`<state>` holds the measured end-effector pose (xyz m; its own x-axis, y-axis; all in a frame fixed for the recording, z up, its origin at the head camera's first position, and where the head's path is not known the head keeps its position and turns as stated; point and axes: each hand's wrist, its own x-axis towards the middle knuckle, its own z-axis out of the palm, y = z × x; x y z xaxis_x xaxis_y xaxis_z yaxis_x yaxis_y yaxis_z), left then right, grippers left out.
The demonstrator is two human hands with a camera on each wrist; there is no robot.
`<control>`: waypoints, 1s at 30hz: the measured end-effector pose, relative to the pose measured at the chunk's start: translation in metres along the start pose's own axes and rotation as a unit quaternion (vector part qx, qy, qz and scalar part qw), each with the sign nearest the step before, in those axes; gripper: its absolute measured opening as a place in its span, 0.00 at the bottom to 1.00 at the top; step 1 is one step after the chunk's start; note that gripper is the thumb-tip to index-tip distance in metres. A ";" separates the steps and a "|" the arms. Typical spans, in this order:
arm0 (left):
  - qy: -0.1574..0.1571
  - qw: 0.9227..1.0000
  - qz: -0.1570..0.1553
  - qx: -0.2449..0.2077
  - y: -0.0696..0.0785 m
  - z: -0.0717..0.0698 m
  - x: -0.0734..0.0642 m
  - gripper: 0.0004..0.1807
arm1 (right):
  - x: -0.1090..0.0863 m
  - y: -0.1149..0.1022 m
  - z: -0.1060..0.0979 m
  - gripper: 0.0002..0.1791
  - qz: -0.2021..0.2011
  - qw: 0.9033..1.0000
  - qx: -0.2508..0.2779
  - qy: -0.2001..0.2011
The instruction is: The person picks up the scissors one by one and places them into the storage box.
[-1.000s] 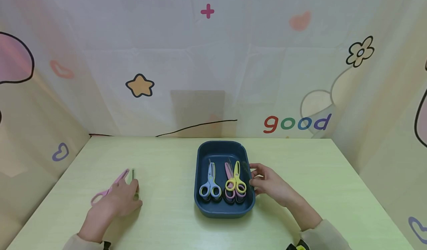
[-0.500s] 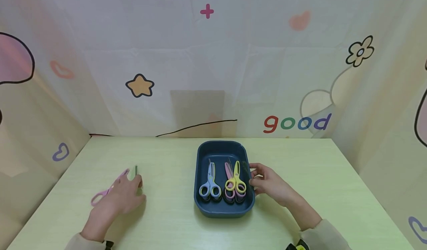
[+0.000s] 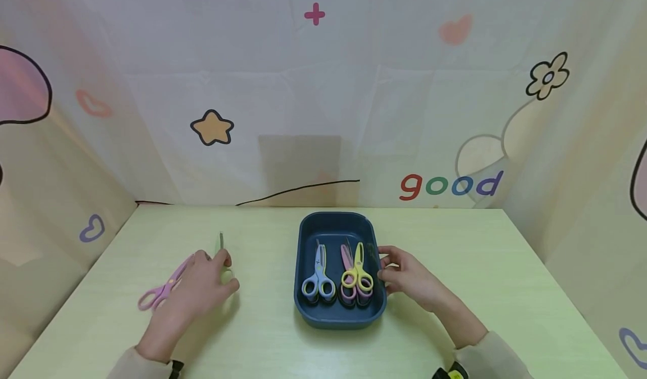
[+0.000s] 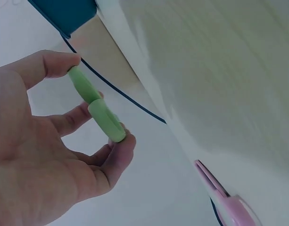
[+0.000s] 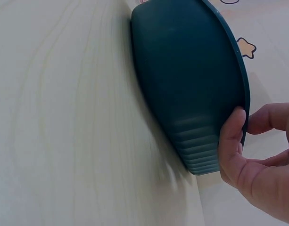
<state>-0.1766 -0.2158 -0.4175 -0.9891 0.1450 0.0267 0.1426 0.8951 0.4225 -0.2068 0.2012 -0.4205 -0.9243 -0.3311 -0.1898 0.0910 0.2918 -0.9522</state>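
My left hand (image 3: pixel 202 289) pinches light green scissors (image 4: pixel 105 117) by the handles, thumb on one side and fingertips on the other. In the head view their blade (image 3: pixel 219 241) points away from me past the fingers. Pink scissors (image 3: pixel 163 293) lie on the table just left of that hand, partly covered by it. My right hand (image 3: pixel 417 281) grips the right rim of a dark blue tray (image 3: pixel 340 320), thumb outside and fingers over the edge. Inside the tray lie blue scissors (image 3: pixel 319 278) on the left, with yellow scissors (image 3: pixel 359 272) across pink ones on the right.
The pale wooden table (image 3: pixel 263 345) carries the tray near its middle. A printed curtain (image 3: pixel 303 92) stands behind the table's far edge and along both sides.
My left hand has moved right and away from the pink scissors, carrying the green scissors. More of the pink pair now shows. The right hand and tray stay in place.
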 end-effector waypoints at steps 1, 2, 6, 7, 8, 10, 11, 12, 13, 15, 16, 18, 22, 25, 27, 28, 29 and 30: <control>0.005 1.000 0.003 -0.003 0.003 0.000 0.000 0.20 | 0.000 0.000 0.000 0.32 0.000 1.000 -0.001 -0.002; 0.011 1.000 0.007 -0.006 0.006 0.001 0.000 0.19 | 0.000 0.000 0.000 0.33 -0.001 1.000 -0.001 -0.003; 0.035 0.999 0.017 -0.019 0.016 0.003 0.000 0.17 | 0.000 -0.001 0.000 0.32 0.000 1.000 -0.001 -0.004; 0.040 0.999 0.018 -0.023 0.019 0.004 0.000 0.17 | 0.000 0.000 0.000 0.32 0.001 1.000 -0.001 -0.003; 0.044 0.998 0.021 -0.025 0.022 0.004 0.000 0.16 | 0.001 0.000 0.000 0.32 0.002 1.000 0.000 -0.001; 0.049 0.998 0.025 -0.031 0.027 0.006 0.001 0.16 | 0.001 0.000 0.000 0.32 0.003 1.000 -0.001 0.001; 0.050 0.998 0.028 -0.033 0.029 0.007 0.002 0.16 | 0.001 0.001 0.000 0.32 0.002 1.000 0.000 0.001; 0.051 0.998 0.031 -0.034 0.032 0.008 0.003 0.16 | 0.001 0.001 0.000 0.32 0.001 1.000 0.000 0.000; 0.052 0.997 0.034 -0.035 0.035 0.009 0.004 0.16 | 0.001 0.002 0.000 0.32 0.000 1.000 0.001 -0.001; 0.054 0.997 0.039 -0.039 0.041 0.011 0.005 0.16 | 0.001 0.002 0.000 0.32 -0.002 1.000 0.004 -0.002; 0.055 0.997 0.041 -0.040 0.045 0.013 0.005 0.16 | 0.001 0.003 0.000 0.32 -0.003 1.000 0.006 -0.002; 0.057 0.996 0.044 -0.045 0.051 0.015 0.006 0.16 | 0.001 0.003 -0.001 0.32 -0.005 1.000 0.008 -0.004; 0.055 0.995 0.059 -0.056 0.064 0.019 0.007 0.16 | 0.001 0.003 0.000 0.32 -0.005 1.000 0.006 -0.003; 0.053 0.994 0.076 -0.062 0.073 0.022 0.009 0.16 | 0.001 0.002 0.000 0.32 -0.006 1.000 0.005 -0.003; 0.051 0.993 0.085 -0.065 0.078 0.024 0.010 0.16 | 0.001 0.002 0.000 0.32 -0.008 1.000 0.005 -0.005; 0.050 0.993 0.087 -0.066 0.081 0.025 0.010 0.16 | 0.001 0.002 0.000 0.32 -0.008 1.000 0.005 -0.005; 0.048 0.993 0.089 -0.068 0.083 0.026 0.011 0.16 | 0.001 0.002 0.000 0.32 -0.010 1.000 0.006 -0.007; 0.046 0.992 0.091 -0.070 0.086 0.026 0.011 0.16 | 0.001 0.002 -0.001 0.33 -0.010 1.000 0.007 -0.008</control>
<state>-0.1745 -0.1261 -0.4044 -0.9477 0.2539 0.1932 0.3184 0.7895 0.5247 -0.2075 0.2021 -0.4227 -0.9202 -0.3508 -0.1736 0.0773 0.2720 -0.9592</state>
